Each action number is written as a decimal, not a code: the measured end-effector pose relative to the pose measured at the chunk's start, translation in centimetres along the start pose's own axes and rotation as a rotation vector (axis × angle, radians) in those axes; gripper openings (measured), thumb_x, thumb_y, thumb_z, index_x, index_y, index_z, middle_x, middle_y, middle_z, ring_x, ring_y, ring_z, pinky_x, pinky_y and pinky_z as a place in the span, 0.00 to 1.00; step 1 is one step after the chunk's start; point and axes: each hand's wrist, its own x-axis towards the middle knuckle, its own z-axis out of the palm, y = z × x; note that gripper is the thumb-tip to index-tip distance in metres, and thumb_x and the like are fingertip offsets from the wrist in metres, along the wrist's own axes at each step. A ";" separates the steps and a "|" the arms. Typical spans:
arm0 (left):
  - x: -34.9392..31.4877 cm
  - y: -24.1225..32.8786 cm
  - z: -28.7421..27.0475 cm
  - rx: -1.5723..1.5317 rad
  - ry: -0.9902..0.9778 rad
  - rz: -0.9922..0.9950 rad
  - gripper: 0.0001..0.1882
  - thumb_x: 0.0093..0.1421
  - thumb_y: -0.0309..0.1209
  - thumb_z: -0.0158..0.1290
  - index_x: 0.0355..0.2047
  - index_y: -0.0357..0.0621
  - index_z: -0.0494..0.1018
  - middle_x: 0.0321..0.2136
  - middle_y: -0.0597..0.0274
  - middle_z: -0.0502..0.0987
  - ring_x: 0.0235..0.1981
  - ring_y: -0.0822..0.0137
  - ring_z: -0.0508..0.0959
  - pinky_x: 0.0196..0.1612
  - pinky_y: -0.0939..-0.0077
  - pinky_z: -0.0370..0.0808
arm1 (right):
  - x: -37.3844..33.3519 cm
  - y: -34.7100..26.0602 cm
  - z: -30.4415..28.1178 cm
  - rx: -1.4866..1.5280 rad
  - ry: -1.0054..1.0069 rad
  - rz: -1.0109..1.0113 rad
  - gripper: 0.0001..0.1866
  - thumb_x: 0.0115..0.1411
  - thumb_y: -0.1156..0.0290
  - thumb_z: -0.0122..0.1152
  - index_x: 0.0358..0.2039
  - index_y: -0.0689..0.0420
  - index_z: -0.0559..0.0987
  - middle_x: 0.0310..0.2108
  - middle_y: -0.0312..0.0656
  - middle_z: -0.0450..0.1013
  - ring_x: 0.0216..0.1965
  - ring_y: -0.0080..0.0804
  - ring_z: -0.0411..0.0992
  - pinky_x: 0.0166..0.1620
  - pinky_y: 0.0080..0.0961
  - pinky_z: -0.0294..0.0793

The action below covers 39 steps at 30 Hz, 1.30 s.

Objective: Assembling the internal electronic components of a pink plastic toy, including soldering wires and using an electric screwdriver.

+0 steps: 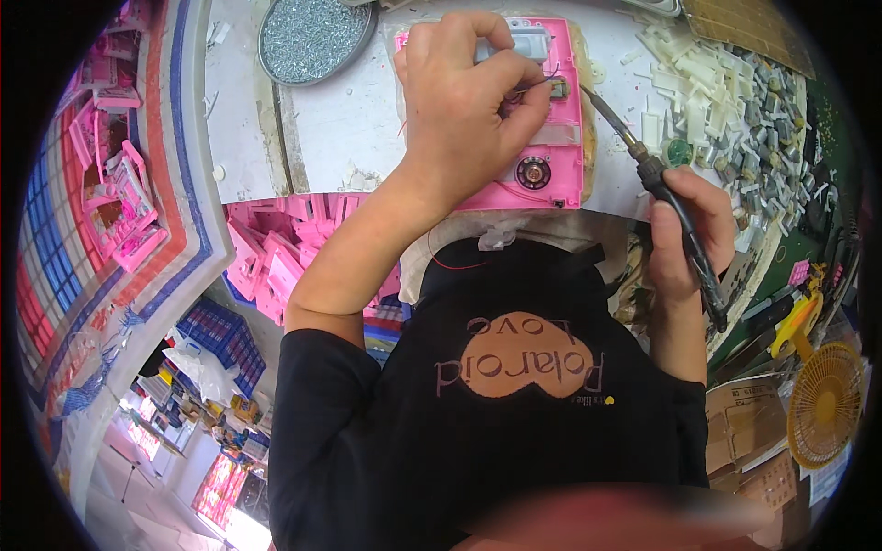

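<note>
A pink plastic casing [568,138] lies on the white worktop in front of me. Set into it are a round black speaker [533,173] and a small green circuit board [559,88], with a grey-white part near its far end. My left hand [469,101] rests over the casing, thumb and forefinger pinched on a thin dark wire [536,85] beside the board. In my right hand [695,234] is a soldering iron [657,174], gripped by its black handle. Its tip points at the casing's right edge, close to the board. My left palm covers part of the casing.
A round tray of small metal screws [317,41] stands at the far left. White plastic parts [680,69] and grey metal pieces [749,156] are heaped on the right, near a green coil [679,152]. Pink casings [276,266] pile up below left; a yellow fan [825,404] stands lower right.
</note>
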 end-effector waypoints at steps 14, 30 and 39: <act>0.4 0.5 -0.3 -0.018 0.006 -0.006 0.07 0.47 0.26 0.65 0.27 0.44 0.78 0.35 0.58 0.72 0.35 0.57 0.69 0.41 0.60 0.63 | 1.5 0.6 1.4 -0.134 -0.040 -0.165 0.15 0.57 0.78 0.69 0.45 0.66 0.80 0.32 0.46 0.78 0.29 0.29 0.74 0.34 0.22 0.72; 0.6 0.9 -0.4 -0.014 0.018 -0.002 0.07 0.47 0.27 0.65 0.25 0.44 0.77 0.34 0.58 0.72 0.34 0.57 0.69 0.40 0.59 0.62 | 1.1 -1.4 0.3 -0.005 0.064 0.148 0.18 0.60 0.76 0.70 0.51 0.63 0.80 0.41 0.42 0.80 0.39 0.23 0.76 0.45 0.19 0.74; 0.4 0.7 -0.4 0.023 -0.003 0.012 0.07 0.47 0.27 0.65 0.26 0.45 0.77 0.34 0.58 0.72 0.34 0.56 0.69 0.40 0.59 0.62 | 1.6 -0.6 1.1 -0.208 -0.032 -0.030 0.16 0.57 0.76 0.71 0.46 0.63 0.82 0.36 0.44 0.81 0.33 0.27 0.78 0.39 0.20 0.76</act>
